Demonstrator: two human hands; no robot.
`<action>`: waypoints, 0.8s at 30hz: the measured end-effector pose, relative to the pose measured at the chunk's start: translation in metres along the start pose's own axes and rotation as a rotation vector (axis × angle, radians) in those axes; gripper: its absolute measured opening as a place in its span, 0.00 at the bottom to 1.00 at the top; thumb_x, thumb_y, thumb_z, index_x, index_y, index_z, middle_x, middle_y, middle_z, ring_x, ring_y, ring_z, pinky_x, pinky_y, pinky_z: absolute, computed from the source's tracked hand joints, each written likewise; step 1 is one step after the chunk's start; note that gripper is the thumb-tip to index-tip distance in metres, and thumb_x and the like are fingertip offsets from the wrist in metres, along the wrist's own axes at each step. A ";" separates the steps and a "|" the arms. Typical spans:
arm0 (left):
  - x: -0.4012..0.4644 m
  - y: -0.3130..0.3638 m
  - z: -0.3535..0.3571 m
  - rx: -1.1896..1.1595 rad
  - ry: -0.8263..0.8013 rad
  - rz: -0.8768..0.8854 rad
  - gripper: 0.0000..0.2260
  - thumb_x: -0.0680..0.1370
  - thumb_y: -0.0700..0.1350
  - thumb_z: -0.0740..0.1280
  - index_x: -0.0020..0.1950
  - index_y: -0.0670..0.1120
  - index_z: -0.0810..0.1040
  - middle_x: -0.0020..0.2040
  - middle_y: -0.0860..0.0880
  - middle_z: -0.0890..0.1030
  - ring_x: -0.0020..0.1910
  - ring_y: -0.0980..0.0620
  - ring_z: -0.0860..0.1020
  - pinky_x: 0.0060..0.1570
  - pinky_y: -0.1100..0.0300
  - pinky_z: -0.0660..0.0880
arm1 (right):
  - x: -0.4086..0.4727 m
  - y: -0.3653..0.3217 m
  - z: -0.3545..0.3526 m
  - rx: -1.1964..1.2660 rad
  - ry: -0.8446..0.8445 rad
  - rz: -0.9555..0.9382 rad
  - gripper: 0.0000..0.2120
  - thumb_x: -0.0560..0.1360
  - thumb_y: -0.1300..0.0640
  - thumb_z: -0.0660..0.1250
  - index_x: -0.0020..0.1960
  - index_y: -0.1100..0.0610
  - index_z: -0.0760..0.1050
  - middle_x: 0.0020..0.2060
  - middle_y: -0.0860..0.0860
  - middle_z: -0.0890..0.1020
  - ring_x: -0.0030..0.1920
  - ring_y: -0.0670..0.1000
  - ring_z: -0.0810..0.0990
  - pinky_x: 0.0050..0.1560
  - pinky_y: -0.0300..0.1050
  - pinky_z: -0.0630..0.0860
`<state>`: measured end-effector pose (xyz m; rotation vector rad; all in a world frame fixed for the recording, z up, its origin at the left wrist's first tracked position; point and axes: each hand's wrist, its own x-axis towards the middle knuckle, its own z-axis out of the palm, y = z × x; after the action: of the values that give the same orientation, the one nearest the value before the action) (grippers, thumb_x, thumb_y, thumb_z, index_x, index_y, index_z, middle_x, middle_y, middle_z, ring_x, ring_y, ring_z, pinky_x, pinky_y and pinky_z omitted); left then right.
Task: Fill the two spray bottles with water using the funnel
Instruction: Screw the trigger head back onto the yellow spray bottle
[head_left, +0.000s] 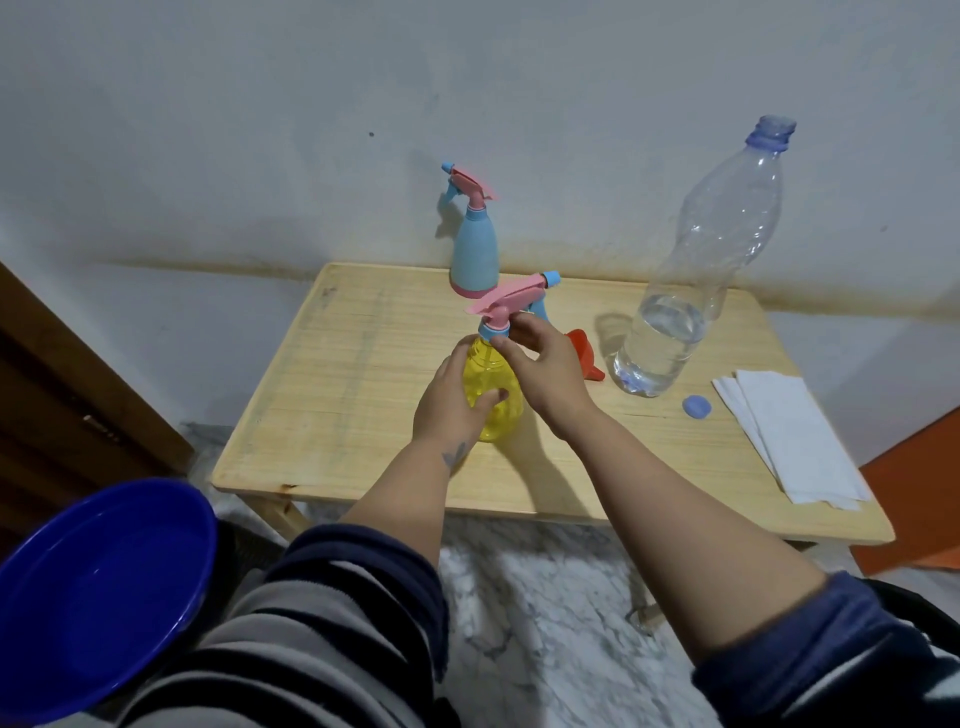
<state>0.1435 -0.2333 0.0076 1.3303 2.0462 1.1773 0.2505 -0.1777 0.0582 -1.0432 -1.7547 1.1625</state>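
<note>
Left hand (451, 400) grips the yellow spray bottle (493, 395) upright on the bench (363, 415); right hand (540, 364) pinches its collar under the spray head (511, 301), apparently turning it. Next, judged: the funnel (584, 353) and water bottle (691, 270), standing just right.

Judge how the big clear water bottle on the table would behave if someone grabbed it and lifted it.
The clear water bottle is uncapped, its blue cap lying on the table, so squeezing or tilting could spill. Water fills only the bottom, so it is probably light and stable. Its thin walls would likely dent.
</note>
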 end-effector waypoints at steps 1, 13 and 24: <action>0.000 0.000 0.000 0.000 0.004 -0.002 0.33 0.74 0.48 0.72 0.76 0.54 0.61 0.72 0.53 0.70 0.68 0.49 0.70 0.60 0.56 0.71 | 0.001 0.002 0.001 0.017 0.012 0.016 0.14 0.75 0.57 0.69 0.60 0.58 0.77 0.56 0.50 0.82 0.60 0.47 0.78 0.61 0.46 0.75; 0.000 0.003 0.000 0.060 -0.003 -0.051 0.34 0.76 0.46 0.70 0.78 0.55 0.57 0.75 0.53 0.66 0.71 0.49 0.69 0.62 0.55 0.70 | 0.002 -0.005 0.024 0.143 0.128 0.142 0.23 0.70 0.55 0.74 0.63 0.55 0.73 0.50 0.51 0.81 0.54 0.47 0.78 0.56 0.42 0.73; -0.001 0.002 -0.003 -0.003 -0.019 -0.005 0.33 0.75 0.47 0.72 0.76 0.55 0.60 0.72 0.52 0.70 0.69 0.49 0.69 0.63 0.55 0.70 | 0.006 -0.009 0.005 -0.039 0.051 0.019 0.14 0.73 0.54 0.70 0.57 0.54 0.81 0.53 0.48 0.84 0.57 0.46 0.80 0.63 0.48 0.74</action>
<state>0.1423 -0.2349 0.0110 1.3289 2.0329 1.1608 0.2416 -0.1759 0.0663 -1.1055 -1.7374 1.1076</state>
